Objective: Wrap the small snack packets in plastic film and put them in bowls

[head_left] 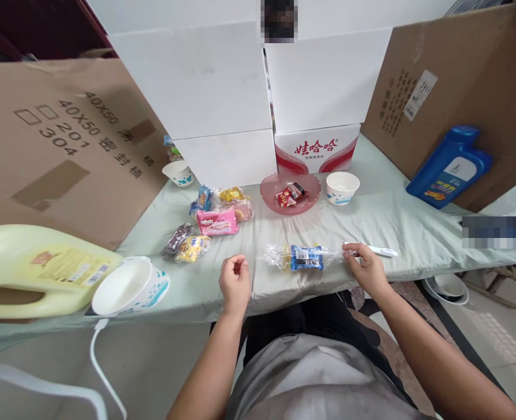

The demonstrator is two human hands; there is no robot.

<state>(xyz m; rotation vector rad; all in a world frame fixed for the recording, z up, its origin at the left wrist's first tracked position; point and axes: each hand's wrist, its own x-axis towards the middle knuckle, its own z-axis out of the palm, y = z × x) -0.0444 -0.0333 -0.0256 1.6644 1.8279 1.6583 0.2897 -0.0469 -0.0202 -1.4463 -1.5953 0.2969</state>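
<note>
A clear plastic snack bag point(300, 257) with a blue packet inside lies on the pale green tablecloth point(384, 221) near the front edge. My right hand point(365, 267) pinches the bag's right end, fingers closed, beside a white pen-like stick point(383, 251). My left hand point(235, 281) rests at the table edge to the bag's left, fingers curled with something small and reddish between them. A pink glass bowl point(290, 193) holds red and dark candy packets. Several wrapped snacks point(216, 219) lie in a pile left of the bowl.
A white paper bowl point(342, 187) stands right of the pink bowl; another point(178, 172) sits at the back left, a third point(129, 287) on its side beside a yellow jug point(34, 268). A blue bottle point(450, 169) leans at right. Cardboard and white boxes point(223, 81) wall the back.
</note>
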